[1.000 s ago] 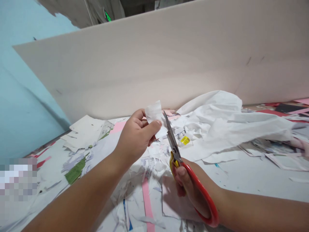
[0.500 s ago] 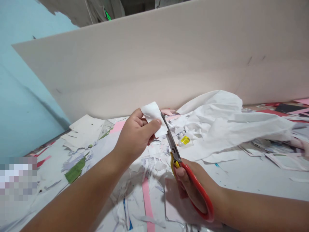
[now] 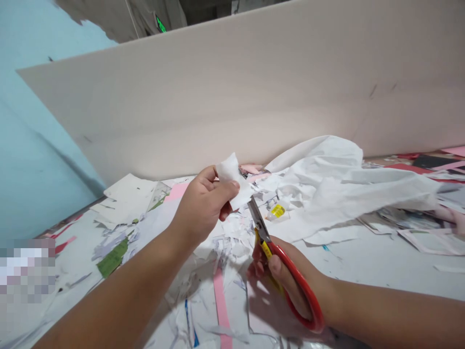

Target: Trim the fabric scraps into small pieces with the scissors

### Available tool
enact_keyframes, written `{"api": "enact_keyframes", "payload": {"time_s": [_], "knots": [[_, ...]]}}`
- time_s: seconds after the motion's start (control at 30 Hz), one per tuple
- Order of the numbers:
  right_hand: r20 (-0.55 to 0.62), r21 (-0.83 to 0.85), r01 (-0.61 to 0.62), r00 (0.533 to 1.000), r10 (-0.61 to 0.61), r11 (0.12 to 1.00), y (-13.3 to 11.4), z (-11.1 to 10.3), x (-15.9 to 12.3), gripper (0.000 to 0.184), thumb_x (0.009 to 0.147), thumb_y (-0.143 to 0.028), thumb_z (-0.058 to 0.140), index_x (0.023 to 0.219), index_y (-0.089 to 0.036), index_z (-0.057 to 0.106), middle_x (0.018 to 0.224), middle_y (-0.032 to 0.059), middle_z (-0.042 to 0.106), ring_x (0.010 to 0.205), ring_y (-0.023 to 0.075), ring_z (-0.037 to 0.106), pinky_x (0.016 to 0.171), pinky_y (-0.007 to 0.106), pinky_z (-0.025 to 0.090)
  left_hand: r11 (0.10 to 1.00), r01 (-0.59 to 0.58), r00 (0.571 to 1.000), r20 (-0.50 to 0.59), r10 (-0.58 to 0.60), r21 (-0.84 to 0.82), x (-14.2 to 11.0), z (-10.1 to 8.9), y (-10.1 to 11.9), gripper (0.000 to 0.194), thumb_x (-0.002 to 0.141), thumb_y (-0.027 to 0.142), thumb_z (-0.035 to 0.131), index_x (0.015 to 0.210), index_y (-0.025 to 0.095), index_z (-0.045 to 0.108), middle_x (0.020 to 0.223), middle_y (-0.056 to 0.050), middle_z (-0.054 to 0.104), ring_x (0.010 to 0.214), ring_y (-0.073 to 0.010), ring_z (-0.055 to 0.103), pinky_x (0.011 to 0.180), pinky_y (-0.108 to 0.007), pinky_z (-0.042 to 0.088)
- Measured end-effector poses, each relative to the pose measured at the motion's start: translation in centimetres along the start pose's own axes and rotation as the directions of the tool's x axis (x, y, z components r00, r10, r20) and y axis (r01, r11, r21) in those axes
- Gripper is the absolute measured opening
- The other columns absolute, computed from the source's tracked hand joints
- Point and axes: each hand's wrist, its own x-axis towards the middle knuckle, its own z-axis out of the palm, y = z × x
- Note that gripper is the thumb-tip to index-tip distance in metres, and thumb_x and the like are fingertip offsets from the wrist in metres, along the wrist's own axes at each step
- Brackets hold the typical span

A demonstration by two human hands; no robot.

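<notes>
Between the thumb and fingers of my left hand is a small piece of white paper, held up above the littered table. My right hand grips a pair of scissors with red and yellow handles. Their metal blades point up and away from me, at the lower right edge of the paper. Part of the blades is hidden behind the paper, so I cannot tell how far they are apart. Just right of the blades lies a small clear bottle with a yellow label.
A large crumpled white sheet spreads at the back right. Paper scraps cover the table, among them a pink strip and a green piece. Cream sheets lie at the left. A pale upright panel bounds the back.
The white paper has turned and bent slightly in my left hand. The scissors have shifted a little, with the blade behind the paper now less visible and my right fingers spread further at the handle.
</notes>
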Motion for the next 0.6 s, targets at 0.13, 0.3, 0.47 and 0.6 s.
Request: {"api": "enact_keyframes", "payload": {"time_s": [0.13, 0.3, 0.47, 0.6], "knots": [[0.031, 0.020, -0.015, 0.999, 0.014, 1.000, -0.18, -0.14, -0.19, 0.042, 0.077, -0.062, 0.043, 0.085, -0.021, 0.049, 0.074, 0.0008, 0.050, 0.070, 0.0163, 0.050, 0.064, 0.032, 0.044, 1.000, 0.021, 1.000, 0.003, -0.021, 0.003, -0.05, 0.01, -0.01, 0.005, 0.072, 0.017, 0.058, 0.072, 0.020, 0.054, 0.052, 0.009, 0.044, 0.035, -0.0021, 0.038, 0.032, -0.013, 0.028], [0.069, 0.069, -0.068, 0.996, 0.063, 0.995, -0.44, -0.28, -0.15, 0.041, 0.078, -0.063, 0.042, 0.086, -0.022, 0.046, 0.075, 0.0014, 0.051, 0.077, 0.0196, 0.054, 0.068, 0.035, 0.044, 0.997, 0.072, 0.996, 0.054, -0.072, 0.004, -0.11, 0.17, -0.22, 0.006, 0.071, 0.018, 0.058, 0.070, 0.020, 0.053, 0.051, 0.009, 0.045, 0.033, -0.0027, 0.039, 0.032, -0.015, 0.029], [0.064, 0.039, -0.026, 0.998, 0.023, 0.999, -0.72, -0.38, -0.15, 0.040, 0.080, -0.061, 0.040, 0.085, -0.022, 0.046, 0.076, 0.0021, 0.053, 0.077, 0.0197, 0.055, 0.069, 0.035, 0.043, 0.994, 0.107, 0.992, 0.072, -0.108, 0.023, -0.19, 0.45, -0.55, 0.006, 0.070, 0.018, 0.059, 0.072, 0.020, 0.054, 0.052, 0.009, 0.047, 0.033, -0.0029, 0.038, 0.032, -0.015, 0.029], [0.028, -0.011, 0.037, 0.999, -0.036, 0.999, -0.63, -0.32, -0.07, 0.036, 0.083, -0.056, 0.039, 0.081, -0.021, 0.047, 0.074, 0.0015, 0.052, 0.073, 0.0174, 0.053, 0.070, 0.034, 0.042, 0.990, 0.138, 0.985, 0.101, -0.140, 0.023, -0.32, 0.50, -0.68, 0.007, 0.071, 0.019, 0.059, 0.075, 0.020, 0.054, 0.052, 0.008, 0.049, 0.034, -0.0031, 0.040, 0.032, -0.014, 0.030]]}}
